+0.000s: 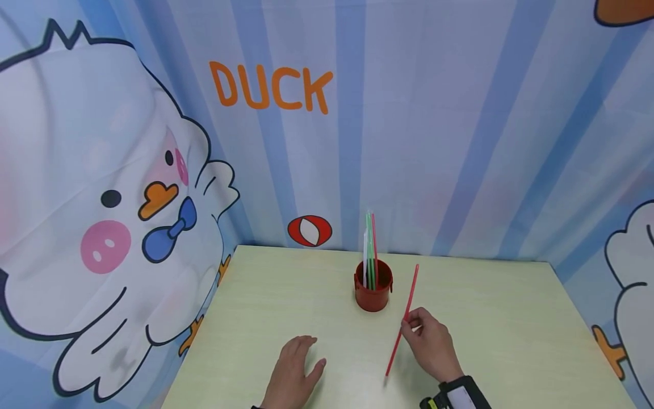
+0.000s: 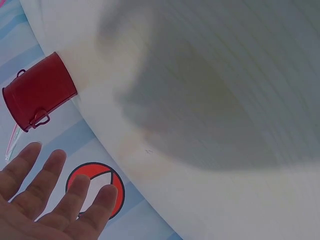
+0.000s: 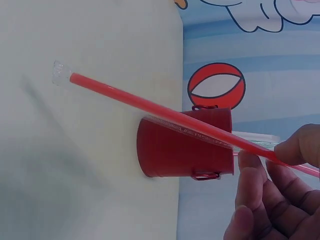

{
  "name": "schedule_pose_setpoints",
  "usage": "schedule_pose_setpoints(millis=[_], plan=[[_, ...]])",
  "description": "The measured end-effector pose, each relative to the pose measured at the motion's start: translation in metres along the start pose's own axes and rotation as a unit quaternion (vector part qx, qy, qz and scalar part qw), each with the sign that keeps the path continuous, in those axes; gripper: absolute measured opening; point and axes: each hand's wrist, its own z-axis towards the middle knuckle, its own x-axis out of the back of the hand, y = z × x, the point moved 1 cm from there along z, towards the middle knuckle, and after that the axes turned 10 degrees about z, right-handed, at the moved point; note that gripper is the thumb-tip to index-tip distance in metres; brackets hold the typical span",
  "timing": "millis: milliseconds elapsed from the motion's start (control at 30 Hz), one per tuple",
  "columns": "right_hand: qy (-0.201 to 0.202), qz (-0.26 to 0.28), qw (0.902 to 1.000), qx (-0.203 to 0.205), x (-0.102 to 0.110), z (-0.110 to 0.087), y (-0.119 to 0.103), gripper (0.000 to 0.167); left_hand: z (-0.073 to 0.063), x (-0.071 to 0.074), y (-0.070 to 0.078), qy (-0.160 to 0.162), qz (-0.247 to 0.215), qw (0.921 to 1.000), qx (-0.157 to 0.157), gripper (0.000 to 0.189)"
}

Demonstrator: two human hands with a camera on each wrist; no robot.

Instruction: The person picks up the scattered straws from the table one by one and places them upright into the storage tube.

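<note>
A long red drinking straw in a clear wrapper slants through the air in front of the red bucket. Between thumb and fingertips my right hand pinches it near its middle; in the right wrist view the wrapper's crimped end sticks out past the straw. The small red bucket stands upright toward the back of the table, with several wrapped straws, green, red and white, upright in it. My left hand hovers over the table at the front, fingers spread and holding nothing.
The pale table reaches back to a striped blue curtain printed with cartoon ducks and a red-and-white ball. A black band with a device sits on my right wrist.
</note>
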Motion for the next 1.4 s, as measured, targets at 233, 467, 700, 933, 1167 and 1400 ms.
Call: schedule_pose_setpoints(millis=[233,467,700,933,1167,1400], plan=[[0.009,-0.015,0.999,0.041,0.014,0.01,-0.008,0.011,0.0,0.001,-0.001,0.003,0.003,1.0,0.001,0.043],[0.027,-0.025,0.9965,0.074,0.024,0.02,-0.016,0.013,0.0,0.001,-0.003,0.009,0.0,1.0,-0.001,0.043],[0.04,-0.032,0.994,0.096,0.032,0.029,-0.026,0.015,-0.002,0.004,-0.004,0.007,-0.006,1.0,-0.003,0.042],[0.046,-0.033,0.9923,0.11,0.037,0.036,-0.033,0.016,-0.003,0.005,-0.004,-0.002,-0.012,0.9999,0.004,0.043],[0.058,-0.033,0.9906,0.12,0.042,0.044,-0.037,0.016,-0.004,0.006,-0.005,0.003,-0.011,0.9999,0.002,0.043],[0.083,-0.042,0.9849,0.146,0.044,0.052,-0.041,0.018,-0.005,0.005,-0.007,0.008,-0.011,0.9999,-0.001,0.043]])
